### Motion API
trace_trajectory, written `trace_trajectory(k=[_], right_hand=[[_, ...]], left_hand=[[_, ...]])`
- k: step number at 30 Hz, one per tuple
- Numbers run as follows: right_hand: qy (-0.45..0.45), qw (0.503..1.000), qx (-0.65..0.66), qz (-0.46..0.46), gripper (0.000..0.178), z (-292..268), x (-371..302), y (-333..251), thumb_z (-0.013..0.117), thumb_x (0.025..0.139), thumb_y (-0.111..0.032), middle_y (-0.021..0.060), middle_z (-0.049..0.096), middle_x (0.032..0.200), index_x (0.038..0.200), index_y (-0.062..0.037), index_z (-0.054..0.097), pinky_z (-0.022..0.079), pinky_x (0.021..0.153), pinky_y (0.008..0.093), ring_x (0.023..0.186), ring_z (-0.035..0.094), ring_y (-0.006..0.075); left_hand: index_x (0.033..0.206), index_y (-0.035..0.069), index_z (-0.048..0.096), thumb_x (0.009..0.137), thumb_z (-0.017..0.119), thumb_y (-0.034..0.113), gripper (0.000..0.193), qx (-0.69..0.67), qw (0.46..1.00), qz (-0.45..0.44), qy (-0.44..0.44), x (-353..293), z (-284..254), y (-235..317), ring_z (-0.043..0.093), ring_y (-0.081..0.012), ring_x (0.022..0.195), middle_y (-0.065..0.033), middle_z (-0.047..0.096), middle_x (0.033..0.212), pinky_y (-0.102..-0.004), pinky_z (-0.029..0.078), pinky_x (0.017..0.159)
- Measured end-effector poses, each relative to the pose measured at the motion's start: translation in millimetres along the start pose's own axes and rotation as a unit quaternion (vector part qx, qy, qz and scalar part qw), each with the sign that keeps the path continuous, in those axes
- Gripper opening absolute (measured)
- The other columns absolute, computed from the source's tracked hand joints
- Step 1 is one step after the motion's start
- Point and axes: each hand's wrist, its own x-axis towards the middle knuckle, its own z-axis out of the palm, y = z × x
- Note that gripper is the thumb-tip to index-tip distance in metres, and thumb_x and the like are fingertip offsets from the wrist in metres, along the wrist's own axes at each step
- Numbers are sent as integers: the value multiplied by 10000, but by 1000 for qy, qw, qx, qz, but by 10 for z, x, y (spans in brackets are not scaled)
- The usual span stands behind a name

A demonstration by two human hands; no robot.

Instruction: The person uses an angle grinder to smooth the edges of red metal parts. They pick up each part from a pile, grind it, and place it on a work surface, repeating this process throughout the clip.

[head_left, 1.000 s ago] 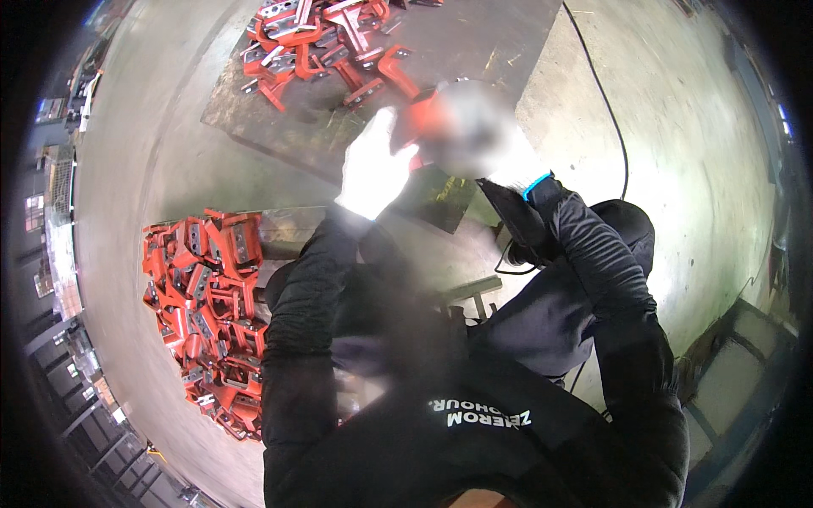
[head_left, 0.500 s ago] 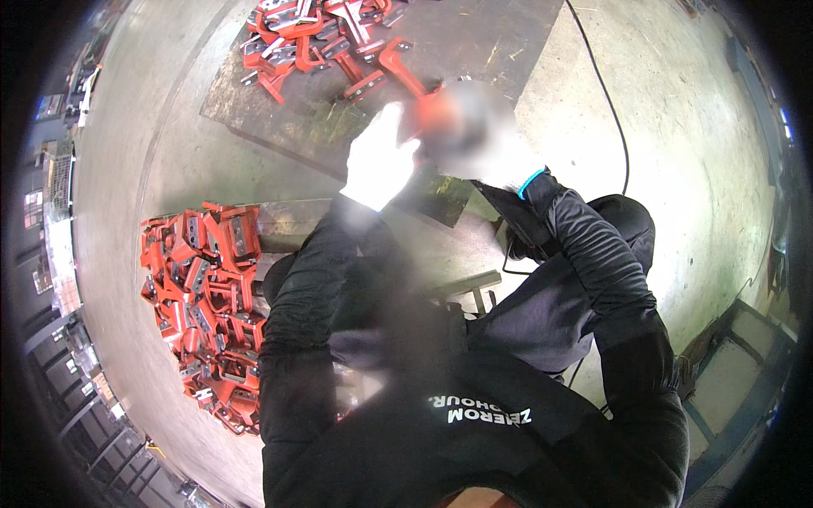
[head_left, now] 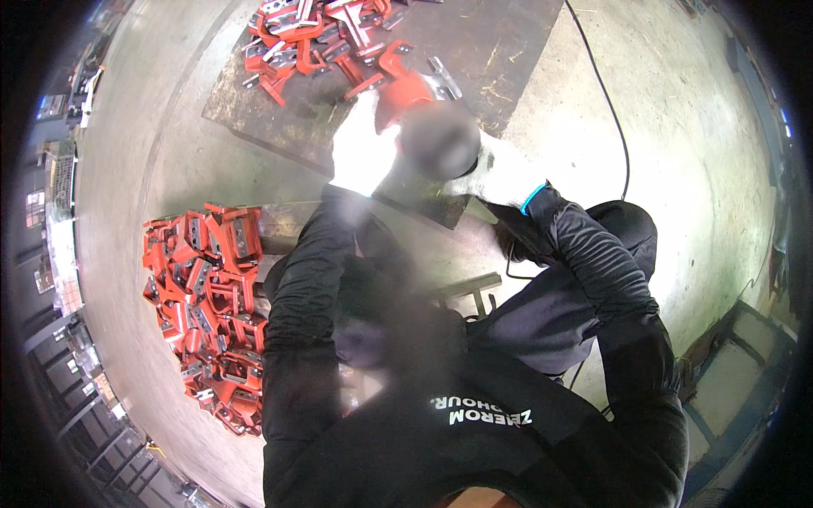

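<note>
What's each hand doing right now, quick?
Left hand: seems closed on a red part, blurred.
Right hand: holding a dark, blurred round tool, fingers mostly hidden.

Free rm R side of dk plate (head_left: 500, 42), red brkts (head_left: 306, 56) in way L.

Left hand: the white-gloved left hand (head_left: 362, 148) touches a red bracket (head_left: 406, 91); glare and blur hide its finger positions.
Right hand: the right hand (head_left: 504, 173), gloved in white with a blue cuff edge, is against a dark rounded thing (head_left: 439, 140), too blurred to identify.
Worktop: beneath both hands, the dark worktop (head_left: 271, 127) carries a loose heap of red brackets (head_left: 309, 38) toward its far left.
Left side: a larger pile of red metal parts (head_left: 207, 313) lies beside the left forearm.
Right side: a black cable (head_left: 611, 110) curves along the pale floor (head_left: 703, 161).
</note>
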Motion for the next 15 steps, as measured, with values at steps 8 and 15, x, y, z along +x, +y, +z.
trace_trajectory(k=[8,15], right_hand=[[25,999,-28,29,1017,-77,17,-76,904,673,-442,238,653,1320,1523,-149,428,521,1017,457,1211,642,411],[72,995,72,-5,986,9,96,224,919,686,-377,199,675,1292,1517,-153,439,520,1010,433,1201,653,377]], left_hand=[[1354,-31,526,815,807,75,618,-47,999,0,4,-34,-27,32,708,-274,1074,-229,691,1203,-354,561,897],[1333,-43,536,817,788,65,584,-81,996,-5,-21,-44,-74,179,702,-248,998,-206,707,1135,-353,553,875]])
